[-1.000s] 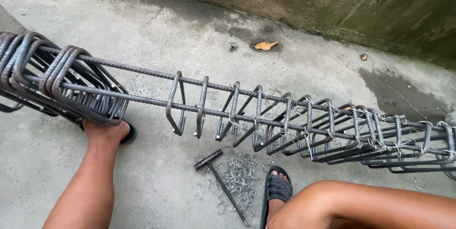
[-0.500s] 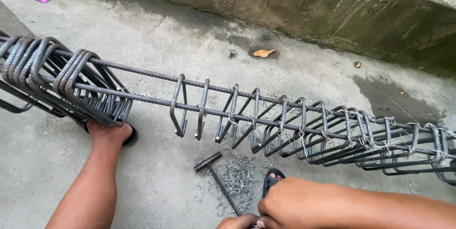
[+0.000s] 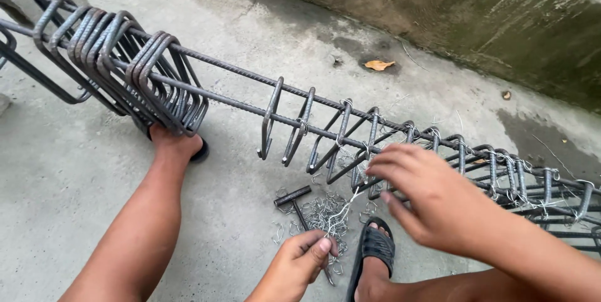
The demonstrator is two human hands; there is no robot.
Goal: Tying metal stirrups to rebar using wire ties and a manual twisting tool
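Left hand [image 3: 300, 258] low at the near edge, centre of view: thumb and forefinger pinched shut on a thin wire [image 3: 343, 209]. The wire rises up and to the right toward my right hand [image 3: 432, 195]. Right hand hovers just near of the steel bar cage [image 3: 325, 128], fingers spread and loosely curled, open. It is motion-blurred, so I cannot tell whether the wire's top end touches a fingertip. The lower part of the wire sits over a heap of small bent wire ties [image 3: 316, 214] on the concrete floor [image 3: 62, 170], under the cage and just far of my left hand. A dark T-handled tool [image 3: 293, 196] lies at the left edge of that heap, its shaft running toward my left hand. Black sandal [image 3: 374, 249] with a foot in it just right of the left hand, below the right hand. The cage runs from far left to right across the view. Its hoops on the right are spaced out and tied with wire. A bunch of loose hoops [image 3: 156, 83] is crowded together on the bars at the left. A third hand [image 3: 177, 147] presses up under that bunch, its forearm coming in from the near left. I take it for another person's, though the view does not settle that. Far side: a stained concrete wall [image 3: 438, 8], with a dry leaf [image 3: 378, 64] on the floor near its foot.
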